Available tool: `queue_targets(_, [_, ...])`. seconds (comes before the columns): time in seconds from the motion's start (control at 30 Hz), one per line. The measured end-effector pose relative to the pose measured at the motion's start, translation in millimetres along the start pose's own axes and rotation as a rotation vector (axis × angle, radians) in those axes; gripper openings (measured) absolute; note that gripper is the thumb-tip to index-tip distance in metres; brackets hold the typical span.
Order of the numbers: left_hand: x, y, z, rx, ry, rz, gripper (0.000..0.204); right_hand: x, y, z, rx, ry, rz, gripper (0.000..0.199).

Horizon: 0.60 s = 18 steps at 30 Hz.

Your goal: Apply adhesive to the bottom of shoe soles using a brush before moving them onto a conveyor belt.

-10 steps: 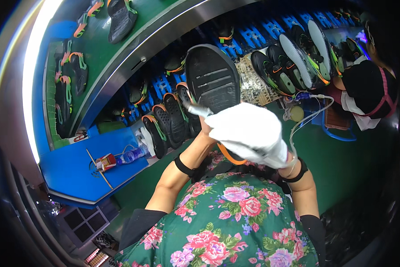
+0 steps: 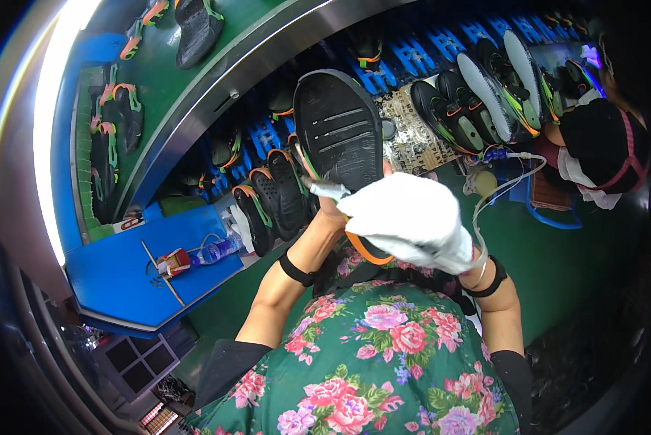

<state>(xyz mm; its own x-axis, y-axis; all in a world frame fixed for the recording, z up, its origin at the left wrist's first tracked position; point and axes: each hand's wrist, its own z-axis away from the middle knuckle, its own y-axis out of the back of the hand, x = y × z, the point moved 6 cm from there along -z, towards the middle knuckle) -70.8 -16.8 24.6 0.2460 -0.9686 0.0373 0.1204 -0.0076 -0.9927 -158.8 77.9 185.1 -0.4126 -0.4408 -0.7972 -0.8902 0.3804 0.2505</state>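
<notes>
I hold a black shoe (image 2: pixel 340 127) upright in front of me, its grooved sole facing me and its orange-edged collar low. My left hand (image 2: pixel 330 210) grips the shoe from below and is mostly hidden behind the other hand. My right hand (image 2: pixel 412 221) wears a white glove and is closed on a small silver-tipped tool (image 2: pixel 324 190). The tip rests at the sole's lower left edge. A thin clear tube (image 2: pixel 510 177) runs from my right wrist up to the right.
Black and orange shoes (image 2: pixel 271 192) stand on blue racks beyond my hands. Above them, behind a metal rail (image 2: pixel 217 94), a green belt (image 2: pixel 151 65) carries more shoes. A blue table (image 2: pixel 122 268) with a bottle (image 2: pixel 215 250) is at left. Another person in a black cap (image 2: pixel 604 141) is at right.
</notes>
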Motion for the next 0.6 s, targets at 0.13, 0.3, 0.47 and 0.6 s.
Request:
queue_targets(0.13, [14.1, -16.8, 1.2, 0.337, -0.138, -0.234, 0.116, 7.0, 7.1, 4.5, 0.007, -0.045, 0.105, 0.031])
queue_targets(0.3, [8.0, -50.7, -9.9, -0.053, 0.026, -0.419, 0.089, 3.1, -16.8, 16.1, -0.06, -0.01, 0.084, 0.027])
queue_targets(0.47, [18.0, -59.3, -15.5, -0.052, -0.007, -0.474, 0.1, 11.2, -3.6, 17.7, 0.018, -0.06, 0.105, 0.03])
queue_targets(0.6, [21.1, -62.1, -17.1, -0.046, -0.068, -0.393, 0.1, 1.0, -19.6, 20.6, -0.026, 0.065, 0.154, 0.03])
